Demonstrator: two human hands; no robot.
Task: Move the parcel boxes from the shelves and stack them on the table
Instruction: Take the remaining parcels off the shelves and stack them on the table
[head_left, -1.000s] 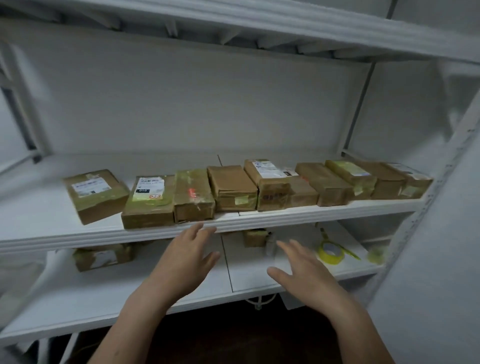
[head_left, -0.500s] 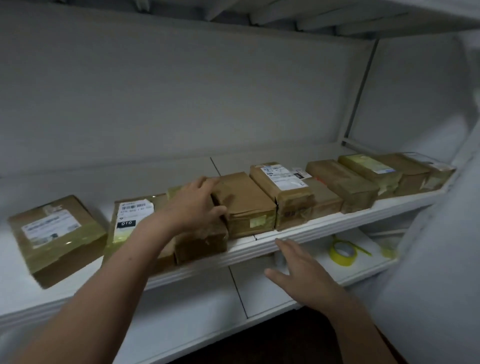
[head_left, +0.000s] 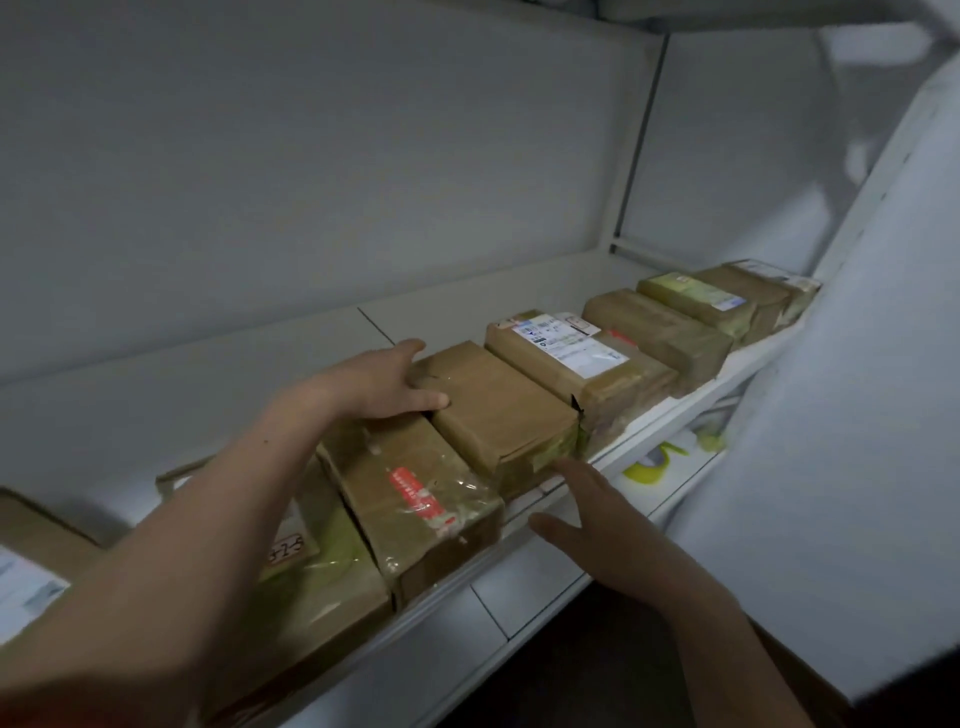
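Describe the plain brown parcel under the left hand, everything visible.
The plain brown parcel is a cardboard box wrapped in clear tape, unlabelled on top, with yellowish tape at its front end. It lies on the white shelf, long side running back, between the red-labelled box and the white-labelled box. The left hand grips its rear left corner, thumb on top. The right hand hovers open at its front; contact is unclear.
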